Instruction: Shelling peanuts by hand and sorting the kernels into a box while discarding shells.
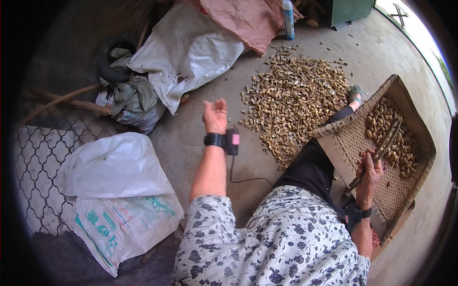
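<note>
My right hand [368, 177] is closed round wooden tongs [390, 137], two slim sticks lying side by side. Their upper ends reach over peanuts in their shells [403, 155], gathered along the far side of a woven scoop-shaped basket [350, 145]. That basket rests at my right, by my leg. My left hand [215, 116] is raised over the floor with its fingers extended and nothing in it. Ahead of me a broad heap of peanut shells [300, 95] is spread on the concrete, to the right of the left hand.
White sacks [119, 164] lie over a wire mesh [43, 176] at the left. Beyond them are a stuffed bag [143, 107], a wooden pole [71, 101] and a tyre [107, 66]. A white sheet [191, 52], pink sack [248, 19] and spray can [288, 21] stand farther back.
</note>
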The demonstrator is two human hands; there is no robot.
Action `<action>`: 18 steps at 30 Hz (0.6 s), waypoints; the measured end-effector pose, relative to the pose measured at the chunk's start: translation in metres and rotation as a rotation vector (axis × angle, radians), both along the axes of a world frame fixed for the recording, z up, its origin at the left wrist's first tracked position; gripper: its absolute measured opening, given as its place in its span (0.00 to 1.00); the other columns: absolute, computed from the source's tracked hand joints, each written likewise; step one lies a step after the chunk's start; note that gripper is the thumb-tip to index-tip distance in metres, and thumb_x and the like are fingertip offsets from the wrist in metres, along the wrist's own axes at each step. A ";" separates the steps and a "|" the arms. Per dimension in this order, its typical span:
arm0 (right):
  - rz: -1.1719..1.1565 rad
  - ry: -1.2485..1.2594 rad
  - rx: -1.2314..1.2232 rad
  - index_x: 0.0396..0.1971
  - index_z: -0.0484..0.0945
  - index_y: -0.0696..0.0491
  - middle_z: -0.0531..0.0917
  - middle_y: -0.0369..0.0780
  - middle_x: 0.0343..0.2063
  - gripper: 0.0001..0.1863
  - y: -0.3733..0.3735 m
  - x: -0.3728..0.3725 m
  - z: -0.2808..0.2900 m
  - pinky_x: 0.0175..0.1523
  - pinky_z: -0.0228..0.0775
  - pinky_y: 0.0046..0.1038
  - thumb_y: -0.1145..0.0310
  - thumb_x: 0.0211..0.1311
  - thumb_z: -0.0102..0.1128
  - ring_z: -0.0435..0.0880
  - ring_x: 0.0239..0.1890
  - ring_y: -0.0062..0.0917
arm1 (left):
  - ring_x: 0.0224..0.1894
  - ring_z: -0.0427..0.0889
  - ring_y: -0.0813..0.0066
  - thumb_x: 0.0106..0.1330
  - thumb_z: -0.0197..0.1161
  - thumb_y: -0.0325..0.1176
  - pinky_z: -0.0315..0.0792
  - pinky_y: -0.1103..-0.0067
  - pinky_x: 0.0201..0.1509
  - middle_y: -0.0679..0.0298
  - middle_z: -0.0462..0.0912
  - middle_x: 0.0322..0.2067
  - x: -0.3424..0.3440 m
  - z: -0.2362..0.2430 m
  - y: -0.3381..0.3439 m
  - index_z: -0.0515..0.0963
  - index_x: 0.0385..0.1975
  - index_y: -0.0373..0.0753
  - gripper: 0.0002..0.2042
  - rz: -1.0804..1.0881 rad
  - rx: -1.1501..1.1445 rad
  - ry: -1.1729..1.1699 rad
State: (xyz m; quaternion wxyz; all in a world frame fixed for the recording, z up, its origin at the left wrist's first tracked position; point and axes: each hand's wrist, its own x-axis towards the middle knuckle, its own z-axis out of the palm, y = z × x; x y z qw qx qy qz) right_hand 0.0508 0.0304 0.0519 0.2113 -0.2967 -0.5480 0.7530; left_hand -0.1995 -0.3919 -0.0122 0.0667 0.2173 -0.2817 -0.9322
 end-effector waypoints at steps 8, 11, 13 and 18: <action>-0.028 -0.118 -0.044 0.42 0.75 0.54 0.77 0.30 0.25 0.10 0.035 0.028 -0.008 0.21 0.60 0.09 0.72 0.60 0.59 0.71 0.20 0.08 | 0.23 0.78 0.81 0.63 0.61 0.37 0.74 0.86 0.24 0.66 0.80 0.24 0.115 0.041 0.201 0.77 0.36 0.38 0.09 -0.554 -0.018 -0.012; -0.208 -0.118 -0.056 0.43 0.73 0.54 0.77 0.32 0.25 0.10 0.057 0.050 -0.026 0.20 0.61 0.12 0.69 0.63 0.55 0.71 0.19 0.11 | 0.20 0.73 0.86 0.63 0.62 0.36 0.66 0.91 0.21 0.69 0.79 0.22 0.128 0.066 0.250 0.77 0.35 0.40 0.08 -0.643 -0.338 0.046; -0.283 -0.115 -0.014 0.43 0.71 0.54 0.76 0.33 0.24 0.10 0.066 0.064 -0.029 0.19 0.61 0.13 0.67 0.65 0.52 0.71 0.19 0.12 | 0.19 0.71 0.86 0.64 0.61 0.34 0.62 0.89 0.17 0.68 0.77 0.22 0.135 0.083 0.255 0.77 0.35 0.37 0.07 -0.660 -0.238 0.155; -0.402 -0.261 0.173 0.38 0.72 0.54 0.69 0.28 0.14 0.10 0.109 0.087 -0.051 0.13 0.51 0.16 0.67 0.60 0.59 0.63 0.11 0.10 | 0.18 0.71 0.86 0.65 0.60 0.34 0.63 0.90 0.18 0.68 0.76 0.22 0.150 0.079 0.268 0.76 0.37 0.34 0.09 -0.840 -0.431 0.122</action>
